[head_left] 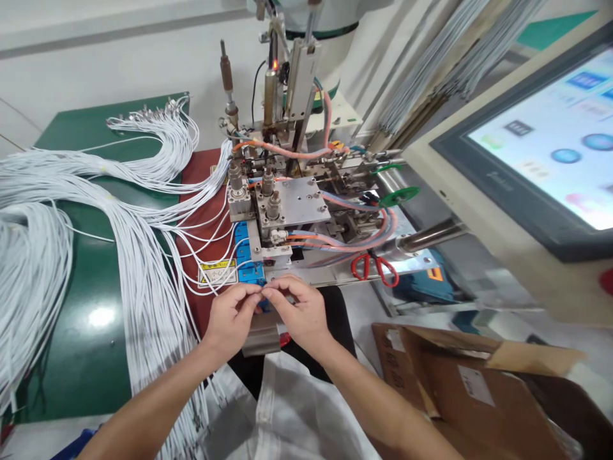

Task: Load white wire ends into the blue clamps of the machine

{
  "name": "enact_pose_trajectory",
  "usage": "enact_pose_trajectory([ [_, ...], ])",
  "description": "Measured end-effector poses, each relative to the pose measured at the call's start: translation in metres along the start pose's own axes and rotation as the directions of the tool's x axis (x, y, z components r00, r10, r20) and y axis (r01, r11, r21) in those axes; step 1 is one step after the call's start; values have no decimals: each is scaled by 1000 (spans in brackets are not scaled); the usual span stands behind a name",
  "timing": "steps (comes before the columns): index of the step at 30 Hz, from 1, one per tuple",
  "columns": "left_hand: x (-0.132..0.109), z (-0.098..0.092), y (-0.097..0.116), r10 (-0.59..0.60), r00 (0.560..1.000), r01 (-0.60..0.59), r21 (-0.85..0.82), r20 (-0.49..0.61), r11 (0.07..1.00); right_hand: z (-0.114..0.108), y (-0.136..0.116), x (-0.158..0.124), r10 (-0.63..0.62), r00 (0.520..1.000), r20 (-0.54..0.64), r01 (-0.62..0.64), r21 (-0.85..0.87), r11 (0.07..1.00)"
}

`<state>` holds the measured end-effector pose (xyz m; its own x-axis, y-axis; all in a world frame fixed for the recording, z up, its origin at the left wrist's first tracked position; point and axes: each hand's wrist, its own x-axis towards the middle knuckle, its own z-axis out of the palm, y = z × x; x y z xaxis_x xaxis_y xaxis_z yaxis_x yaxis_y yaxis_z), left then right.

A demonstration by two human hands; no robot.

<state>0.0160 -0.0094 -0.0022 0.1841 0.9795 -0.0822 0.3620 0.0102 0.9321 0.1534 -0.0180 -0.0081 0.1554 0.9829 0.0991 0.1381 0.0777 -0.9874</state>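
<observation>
My left hand and my right hand meet fingertip to fingertip at the front of the machine. Both are closed in a pinch, thumbs against index fingers. Whatever lies between the fingertips is too small and too covered to make out. Just beyond the fingers is a row of blue fixture blocks. White cables run from the left into these blocks. A yellow-edged warning label sits on the red surface left of my left hand.
Bundles of white cable spread over the green table at left. Red-handled scissors lie at the machine's front right. A touch-screen panel juts in from the right. Open cardboard boxes stand below it.
</observation>
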Motion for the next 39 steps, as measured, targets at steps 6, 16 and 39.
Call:
enact_pose_trajectory([
  [6, -1, 2, -2, -50, 998, 47, -86, -29, 995, 16, 5, -9, 116, 984, -139, -78, 253, 964],
  [16, 0, 1, -3, -72, 997, 74, -81, 26, 994, 7, 2, -1, -53, 991, -120, 55, 17, 998],
  [39, 0, 2, -3, -68, 997, 70, -73, 24, 995, 2, 0, 1, -4, 1000, -18, 4, 33, 999],
])
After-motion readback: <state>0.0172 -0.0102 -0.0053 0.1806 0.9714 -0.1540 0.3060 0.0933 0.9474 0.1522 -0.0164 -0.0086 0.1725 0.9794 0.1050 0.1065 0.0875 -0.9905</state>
